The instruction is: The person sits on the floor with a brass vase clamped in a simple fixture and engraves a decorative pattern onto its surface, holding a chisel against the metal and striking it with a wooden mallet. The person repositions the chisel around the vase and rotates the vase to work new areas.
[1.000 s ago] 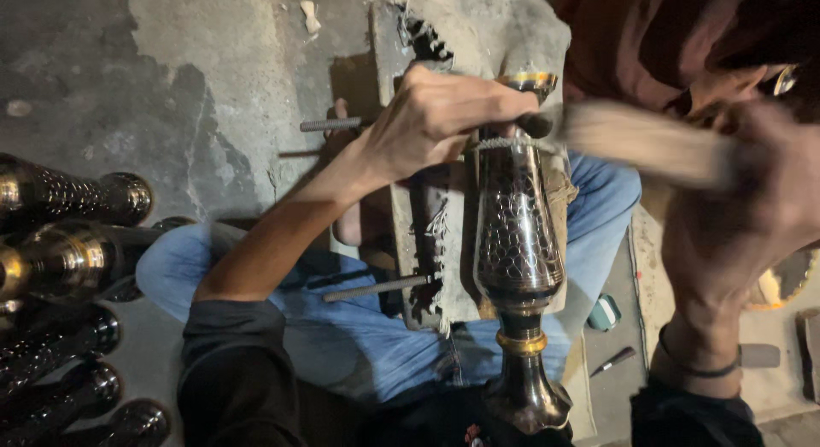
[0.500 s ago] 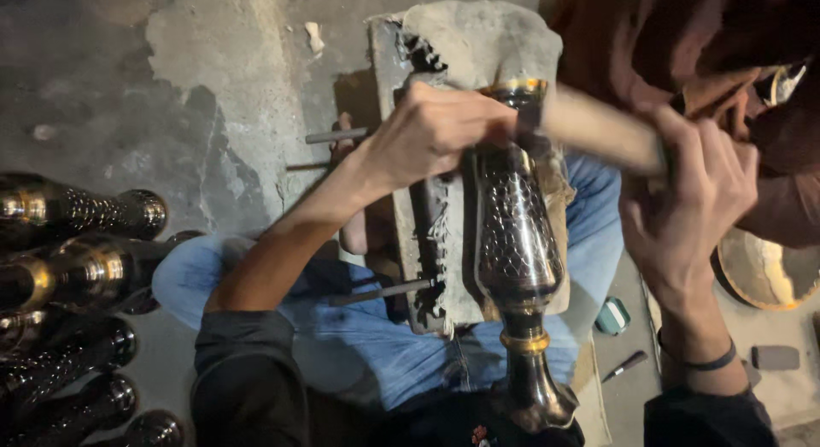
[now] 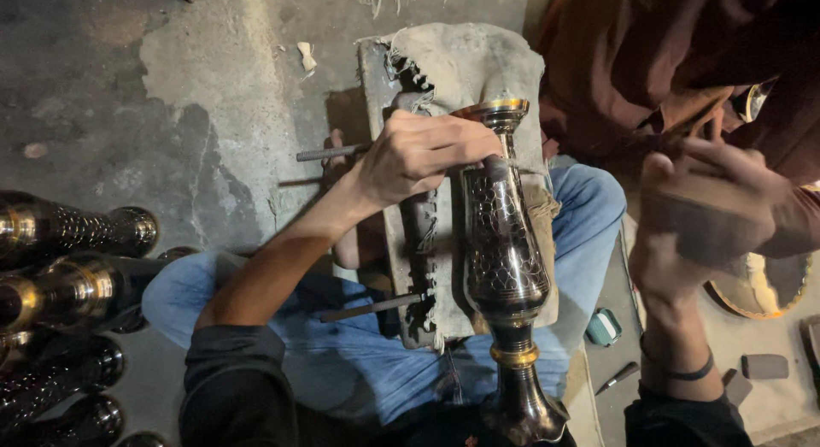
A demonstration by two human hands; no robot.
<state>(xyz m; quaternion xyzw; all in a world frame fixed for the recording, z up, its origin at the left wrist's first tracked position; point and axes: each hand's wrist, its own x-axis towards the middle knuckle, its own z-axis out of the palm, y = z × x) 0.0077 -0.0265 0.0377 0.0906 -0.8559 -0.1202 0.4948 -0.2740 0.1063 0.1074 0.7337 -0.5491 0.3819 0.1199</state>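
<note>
1. While my left hand (image 3: 418, 156) pinches a thin chisel (image 3: 494, 167) against the patterned brass vase (image 3: 504, 242) lying across the padded block (image 3: 461, 79) on my lap, a glancing blow could skid the tip and scar the pattern.
2. My right hand (image 3: 709, 212), blurred, wraps a wooden mallet (image 3: 696, 229); swung off-line, it strikes my knuckles.
3. Finished vases (image 3: 68, 276) crowd the floor at left.
4. Loose punches (image 3: 333, 152) lie beside the block, ready to roll.
</note>
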